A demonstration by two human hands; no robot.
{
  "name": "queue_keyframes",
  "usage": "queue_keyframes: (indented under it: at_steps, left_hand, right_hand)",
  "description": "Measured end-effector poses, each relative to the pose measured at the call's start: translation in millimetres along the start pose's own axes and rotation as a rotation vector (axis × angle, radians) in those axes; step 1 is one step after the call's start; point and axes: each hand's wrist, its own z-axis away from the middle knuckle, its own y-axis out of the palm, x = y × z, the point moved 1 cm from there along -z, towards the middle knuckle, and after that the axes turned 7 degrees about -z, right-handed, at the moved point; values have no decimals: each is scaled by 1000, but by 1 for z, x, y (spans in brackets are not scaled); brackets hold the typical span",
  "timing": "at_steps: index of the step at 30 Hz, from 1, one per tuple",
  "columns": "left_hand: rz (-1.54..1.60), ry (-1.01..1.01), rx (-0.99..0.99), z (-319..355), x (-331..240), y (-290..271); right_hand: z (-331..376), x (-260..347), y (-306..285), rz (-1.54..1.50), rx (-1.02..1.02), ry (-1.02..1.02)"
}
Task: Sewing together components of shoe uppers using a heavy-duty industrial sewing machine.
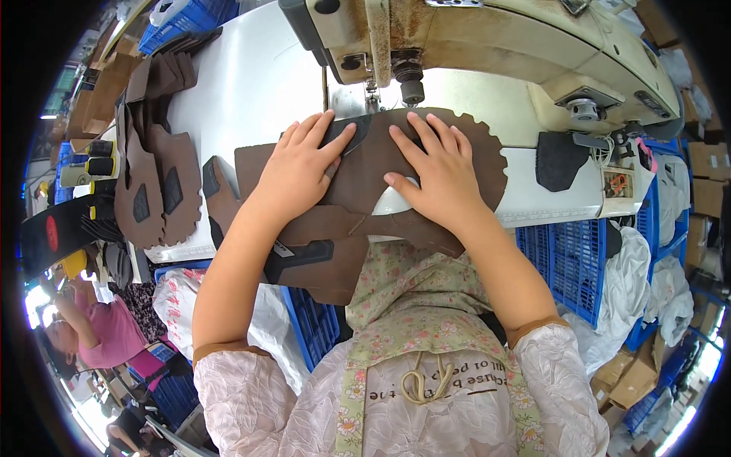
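Note:
A brown leather-like shoe-upper piece with a notched right edge lies flat on the white machine table. Both my hands rest on it, fingers stretched and spread. My left hand covers its left part, fingertips near a black patch. On the right part is my right hand, its thumb beside a pale opening in the piece. Just beyond the piece's far edge is the sewing machine's needle and presser foot; whether they touch, I cannot tell. More brown pieces hang over the near table edge.
The sewing machine's arm spans the far right. Stacked brown pieces with black patches lie left; a black cut piece lies right. Blue crates and white bags stand below the table. A person in pink is at far left.

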Motion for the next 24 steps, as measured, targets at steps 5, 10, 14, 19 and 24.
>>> queue_keyframes:
  at_steps: [5, 10, 14, 19, 24]
  left_hand:
    - [8, -21, -29, 1, 0, 4]
    - [67, -40, -72, -8, 1, 4]
    - [79, -48, -59, -14, 5, 3]
    - [79, -46, -67, -20, 6, 4]
    - [73, -41, -62, -24, 6, 6]
  right_hand:
    - [-4, -3, 0, -3, 5, -8]
    - [-15, -11, -1, 7, 5, -5]
    - [-23, -15, -1, 12, 9, -15]
    - [-30, -22, -1, 7, -7, -35]
    - [-32, -27, 0, 43, 21, -38]
